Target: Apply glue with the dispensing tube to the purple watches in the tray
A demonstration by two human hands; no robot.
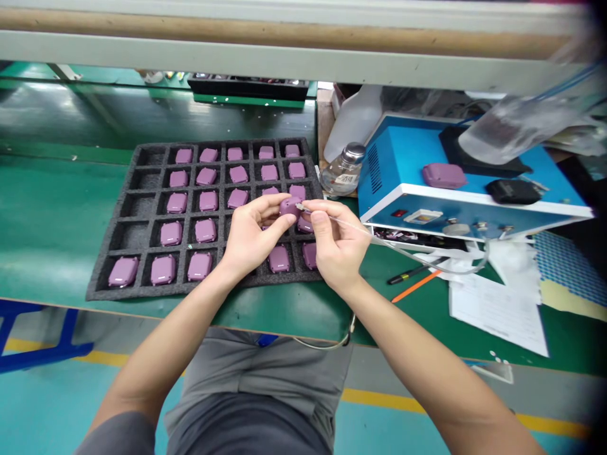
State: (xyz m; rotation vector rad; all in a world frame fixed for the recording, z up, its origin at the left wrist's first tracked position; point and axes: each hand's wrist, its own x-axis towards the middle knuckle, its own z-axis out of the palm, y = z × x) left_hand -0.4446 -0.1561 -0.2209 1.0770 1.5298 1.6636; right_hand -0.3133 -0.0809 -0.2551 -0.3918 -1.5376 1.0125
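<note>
My left hand (250,232) is closed round a small purple casing (289,206), held up over the black foam tray (142,205). My right hand (334,243) pinches a thin pen-like tool (332,218) on a clear tube, and its tip touches the top of that casing. The tube runs right toward the blue machine (408,183). Several more purple casings (205,230) lie in the tray's compartments; the left column of compartments has none except at the front.
A glass bottle with a metal cap (344,169) stands beside the blue machine. On the machine lie a purple casing (444,175) and a black one (513,191). Pens (415,278) and white papers (497,306) lie on the green bench at right.
</note>
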